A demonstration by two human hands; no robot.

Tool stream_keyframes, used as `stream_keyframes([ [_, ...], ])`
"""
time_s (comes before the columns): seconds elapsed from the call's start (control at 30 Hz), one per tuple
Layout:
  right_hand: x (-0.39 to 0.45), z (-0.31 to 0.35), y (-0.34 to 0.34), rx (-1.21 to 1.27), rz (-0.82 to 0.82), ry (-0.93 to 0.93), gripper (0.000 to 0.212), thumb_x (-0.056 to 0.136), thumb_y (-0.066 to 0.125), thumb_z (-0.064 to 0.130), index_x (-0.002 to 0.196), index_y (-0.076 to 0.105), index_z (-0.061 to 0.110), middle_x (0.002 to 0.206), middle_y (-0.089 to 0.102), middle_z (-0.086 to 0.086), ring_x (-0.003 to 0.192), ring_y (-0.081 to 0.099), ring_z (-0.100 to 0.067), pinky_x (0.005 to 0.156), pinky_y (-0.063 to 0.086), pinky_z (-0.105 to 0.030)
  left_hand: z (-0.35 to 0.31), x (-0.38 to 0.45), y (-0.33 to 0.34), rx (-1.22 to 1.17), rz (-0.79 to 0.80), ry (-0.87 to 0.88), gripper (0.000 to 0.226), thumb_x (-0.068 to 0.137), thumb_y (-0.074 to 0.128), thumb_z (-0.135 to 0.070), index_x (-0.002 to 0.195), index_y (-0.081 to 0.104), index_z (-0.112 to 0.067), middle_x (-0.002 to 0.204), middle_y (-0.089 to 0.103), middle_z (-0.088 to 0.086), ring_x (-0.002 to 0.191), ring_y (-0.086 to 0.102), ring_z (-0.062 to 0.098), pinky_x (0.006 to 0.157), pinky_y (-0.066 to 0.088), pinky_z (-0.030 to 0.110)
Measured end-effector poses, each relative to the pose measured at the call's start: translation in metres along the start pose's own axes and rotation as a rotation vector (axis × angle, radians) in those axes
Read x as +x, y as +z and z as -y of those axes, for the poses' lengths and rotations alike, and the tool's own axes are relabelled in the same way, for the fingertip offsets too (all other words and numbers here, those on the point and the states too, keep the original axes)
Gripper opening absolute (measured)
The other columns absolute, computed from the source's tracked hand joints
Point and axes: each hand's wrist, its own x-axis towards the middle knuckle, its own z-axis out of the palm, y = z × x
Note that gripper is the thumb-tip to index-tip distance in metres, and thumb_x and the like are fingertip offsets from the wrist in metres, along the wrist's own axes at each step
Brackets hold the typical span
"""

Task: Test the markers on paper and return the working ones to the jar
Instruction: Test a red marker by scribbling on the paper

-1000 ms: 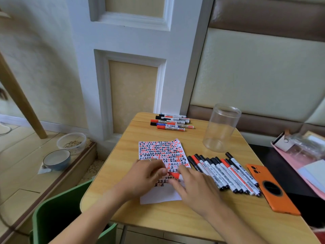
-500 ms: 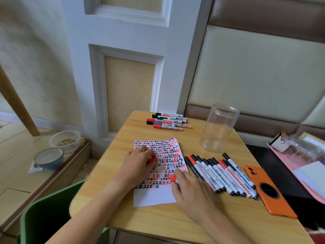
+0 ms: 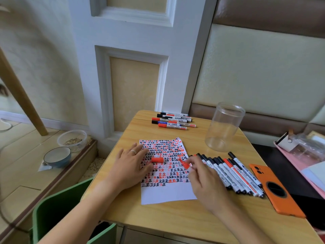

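Note:
A white sheet of paper (image 3: 167,194) covered in red and black test marks lies on the wooden table (image 3: 175,219). My right hand (image 3: 205,184) grips an uncapped red marker (image 3: 184,164), its tip over the paper. My left hand (image 3: 130,166) rests flat on the sheet's left side with fingers spread. The red cap (image 3: 157,159) lies loose on the paper just beside my left fingertips. A row of several capped markers (image 3: 232,173) lies to the right of the sheet. The clear plastic jar (image 3: 223,127) stands upright behind them with nothing in it.
A second group of several markers (image 3: 173,121) lies at the table's far edge. An orange phone (image 3: 276,189) lies face down at the right. A green chair (image 3: 58,213) stands at the near left. Bowls (image 3: 57,156) sit on the floor to the left.
The cap came off the red marker. My left hand let the cap go onto the paper and flattened out. My right hand drew the marker to the right.

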Motion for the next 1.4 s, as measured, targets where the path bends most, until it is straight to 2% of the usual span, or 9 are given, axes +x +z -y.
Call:
stream_keyframes([
  [0.07,0.003,0.002,-0.005,0.204,-0.045,0.036,0.013,0.106,0.048,0.023,0.108,0.045,0.035,0.080,0.064,0.003,0.061,0.059,-0.012,0.057,0.047,-0.039,0.004,-0.005,-0.002,0.019,0.056,-0.020,0.077,0.093,0.027,-0.077,0.160,0.023,-0.039,0.170,0.012,-0.008,0.157,-0.001,0.013,0.126,-0.001,0.049],
  [0.2,0.007,0.012,-0.009,0.719,-0.009,0.189,0.016,0.104,0.056,0.013,0.100,0.062,0.026,0.097,0.073,-0.005,0.074,0.070,-0.029,0.069,0.059,-0.037,0.007,-0.011,-0.002,0.020,0.098,-0.028,0.095,0.078,0.004,-0.088,0.161,0.014,-0.041,0.170,0.006,-0.007,0.157,-0.008,0.015,0.126,-0.006,0.051],
  [0.37,0.011,0.013,-0.003,1.241,0.129,0.363,0.033,0.102,0.049,-0.001,0.122,0.071,0.014,0.107,0.071,-0.018,0.087,0.068,-0.028,0.072,0.057,-0.035,0.006,-0.011,0.001,0.050,0.086,-0.028,0.078,0.094,0.020,-0.078,0.161,0.012,-0.039,0.171,0.005,-0.006,0.157,-0.009,0.015,0.125,-0.007,0.051],
  [0.47,0.011,0.014,0.005,1.160,0.152,0.315,0.028,0.097,0.060,0.001,0.121,0.068,0.012,0.094,0.067,-0.014,0.081,0.065,-0.023,0.066,0.052,-0.029,0.007,-0.010,0.002,0.065,0.093,-0.031,0.077,0.095,0.019,-0.077,0.161,0.011,-0.039,0.171,0.004,-0.006,0.157,-0.009,0.015,0.125,-0.007,0.051],
  [0.6,0.009,0.018,0.016,0.911,0.080,0.299,0.002,0.099,0.065,0.020,0.097,0.067,0.018,0.072,0.052,-0.014,0.058,0.049,-0.017,0.048,0.036,-0.021,0.008,-0.009,0.005,0.066,0.088,-0.027,0.076,0.096,0.020,-0.077,0.161,0.010,-0.039,0.171,0.004,-0.006,0.157,-0.008,0.015,0.125,-0.007,0.052],
  [0.8,0.011,0.017,0.022,0.828,0.059,0.250,0.005,0.100,0.062,0.011,0.098,0.063,0.015,0.074,0.065,-0.015,0.054,0.057,-0.026,0.040,0.034,-0.024,0.009,-0.008,0.007,0.070,0.071,-0.024,0.078,0.095,0.020,-0.078,0.161,0.012,-0.039,0.171,0.007,-0.005,0.157,-0.006,0.016,0.125,-0.006,0.052],
  [0.97,0.011,0.014,0.030,0.676,0.022,0.270,0.020,0.095,0.071,0.024,0.083,0.058,0.016,0.056,0.052,-0.014,0.039,0.043,-0.023,0.038,0.028,-0.021,0.010,-0.009,0.006,0.051,0.081,-0.018,0.088,0.087,0.017,-0.087,0.161,0.011,-0.040,0.171,0.006,-0.005,0.157,-0.006,0.016,0.125,-0.007,0.053],
  [1.2,0.009,0.014,0.034,0.559,0.008,0.288,0.025,0.095,0.069,0.020,0.081,0.052,0.008,0.056,0.058,-0.011,0.037,0.050,-0.025,0.037,0.031,-0.023,0.011,-0.007,0.006,0.068,0.102,-0.007,0.098,0.081,0.017,-0.094,0.161,0.010,-0.039,0.171,0.006,-0.004,0.157,-0.006,0.018,0.124,-0.007,0.056],
  [1.4,0.010,0.014,0.037,0.518,0.045,0.267,0.029,0.095,0.069,0.025,0.072,0.052,0.021,0.056,0.059,-0.009,0.038,0.050,-0.025,0.038,0.031,-0.023,0.012,-0.006,0.008,0.075,0.100,-0.007,0.101,0.078,0.014,-0.096,0.161,0.010,-0.038,0.171,0.006,-0.004,0.157,-0.006,0.019,0.124,-0.006,0.057],
])
